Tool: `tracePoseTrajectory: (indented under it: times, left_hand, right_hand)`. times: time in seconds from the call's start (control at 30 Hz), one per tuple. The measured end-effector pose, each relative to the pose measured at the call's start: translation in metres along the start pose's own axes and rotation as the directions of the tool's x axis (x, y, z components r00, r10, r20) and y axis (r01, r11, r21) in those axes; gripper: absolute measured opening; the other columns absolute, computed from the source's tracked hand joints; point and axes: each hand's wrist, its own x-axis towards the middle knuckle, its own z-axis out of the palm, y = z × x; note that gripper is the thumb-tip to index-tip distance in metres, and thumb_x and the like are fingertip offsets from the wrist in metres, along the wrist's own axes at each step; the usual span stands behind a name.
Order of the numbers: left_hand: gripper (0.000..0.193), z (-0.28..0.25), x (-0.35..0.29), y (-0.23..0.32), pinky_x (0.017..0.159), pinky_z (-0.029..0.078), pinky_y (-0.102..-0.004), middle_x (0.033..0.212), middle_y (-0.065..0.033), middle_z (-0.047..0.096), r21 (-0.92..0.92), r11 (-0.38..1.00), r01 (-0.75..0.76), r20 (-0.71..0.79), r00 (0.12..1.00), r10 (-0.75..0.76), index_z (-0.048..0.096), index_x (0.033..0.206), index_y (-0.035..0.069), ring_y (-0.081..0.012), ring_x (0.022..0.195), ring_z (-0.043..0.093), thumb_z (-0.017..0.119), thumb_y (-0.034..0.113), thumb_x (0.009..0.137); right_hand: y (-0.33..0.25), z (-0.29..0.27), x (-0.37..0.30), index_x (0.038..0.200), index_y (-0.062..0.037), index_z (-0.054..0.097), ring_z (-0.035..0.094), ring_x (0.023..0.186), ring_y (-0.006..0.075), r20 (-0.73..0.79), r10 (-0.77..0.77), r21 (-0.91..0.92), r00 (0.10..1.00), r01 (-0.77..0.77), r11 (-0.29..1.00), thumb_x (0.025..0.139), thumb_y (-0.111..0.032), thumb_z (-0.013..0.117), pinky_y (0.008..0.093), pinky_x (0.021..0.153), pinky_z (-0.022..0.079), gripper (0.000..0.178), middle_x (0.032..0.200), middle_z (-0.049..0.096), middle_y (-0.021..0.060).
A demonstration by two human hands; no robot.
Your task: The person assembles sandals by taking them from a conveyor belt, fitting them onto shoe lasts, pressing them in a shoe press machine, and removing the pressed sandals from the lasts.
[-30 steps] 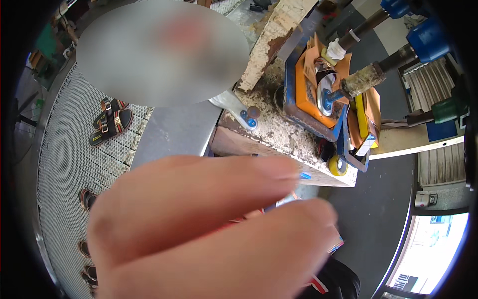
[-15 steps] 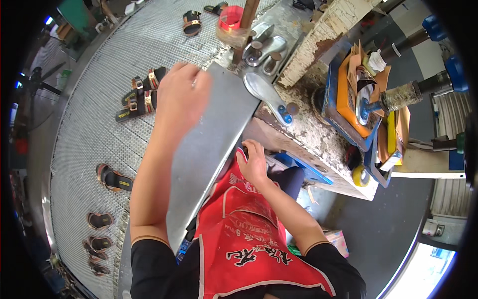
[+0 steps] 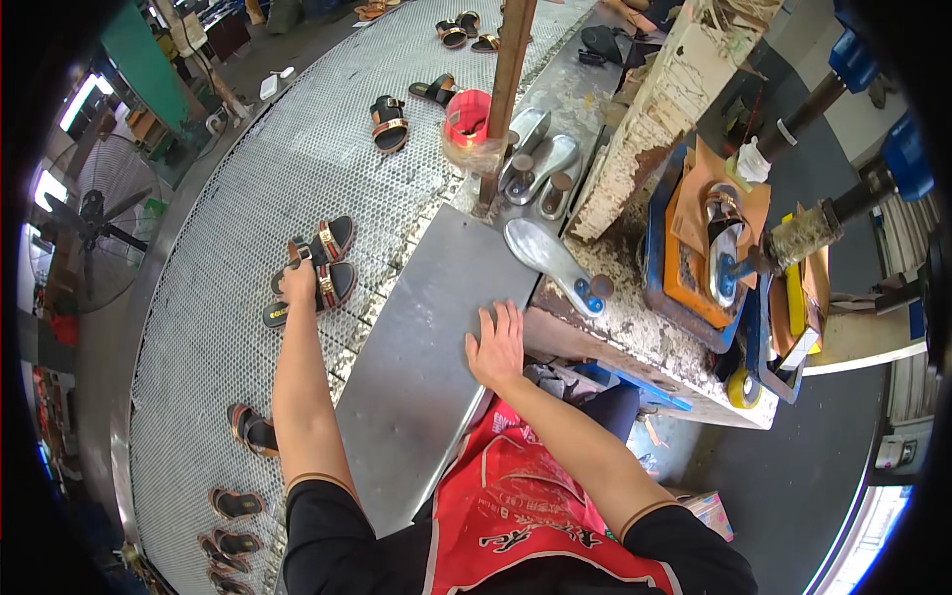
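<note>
My left hand (image 3: 298,283) reaches out over the metal mesh conveyor (image 3: 208,248) and grips a pair of black sandals with gold and red straps (image 3: 315,269). My right hand (image 3: 496,342) lies flat, fingers spread, on the grey steel worktop (image 3: 426,347) close to its right edge. A silver metal shoe last (image 3: 551,263) sits just beyond that hand on the crusted bench.
More sandals lie on the mesh, far (image 3: 389,121) and near left (image 3: 253,429). A red cup (image 3: 468,117) stands by a brown post (image 3: 504,99). A blue and orange press (image 3: 714,253) holds a sandal at right. I wear a red apron (image 3: 516,506).
A hand that filled the view has dropped away. My left hand has moved from the worktop out to the mesh and taken hold of the sandals; my right hand now rests on the worktop.
</note>
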Motion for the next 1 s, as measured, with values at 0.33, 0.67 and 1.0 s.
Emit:
tracePoseTrajectory:
  times: [0.33,0.67,1.0]
  left_hand:
    - [0.030,0.099,-0.024,0.177,0.096,0.053,-0.0519,0.113,-0.0218,0.072,0.046,0.656,-0.753,-0.316,0.612,0.725,0.074,0.113,0.001,-0.0409,0.106,0.068,0.061,0.019,0.093]
    - [0.052,0.178,0.106,0.314,0.111,0.049,-0.0490,0.149,-0.0157,0.059,0.250,0.483,-0.839,-0.074,0.480,0.874,0.053,0.149,0.004,-0.0397,0.133,0.056,0.058,0.012,0.098]
    - [0.034,0.243,0.153,0.385,0.102,0.051,-0.0553,0.118,-0.0225,0.069,0.304,0.541,-0.784,0.062,0.583,0.810,0.070,0.128,0.005,-0.0458,0.115,0.064,0.070,0.010,0.094]
  right_hand:
    - [0.011,0.011,0.052,0.144,0.0024,0.053,0.030,0.149,0.0523,0.034,0.131,-0.043,0.991,-0.130,0.991,0.095,-0.031,0.070,0.0621,0.128,0.021,0.061,0.152,0.043,0.0286]
    - [0.018,0.033,0.094,0.141,0.0000,0.056,0.034,0.147,0.0526,0.019,0.067,-0.151,0.998,-0.063,0.986,0.091,-0.033,0.070,0.0667,0.125,0.024,0.061,0.149,0.044,0.0283]
    - [0.034,0.015,0.125,0.141,-0.0032,0.059,0.039,0.145,0.0511,0.061,0.095,-0.174,0.994,-0.083,0.981,0.093,-0.040,0.068,0.0662,0.123,0.028,0.061,0.149,0.048,0.0262]
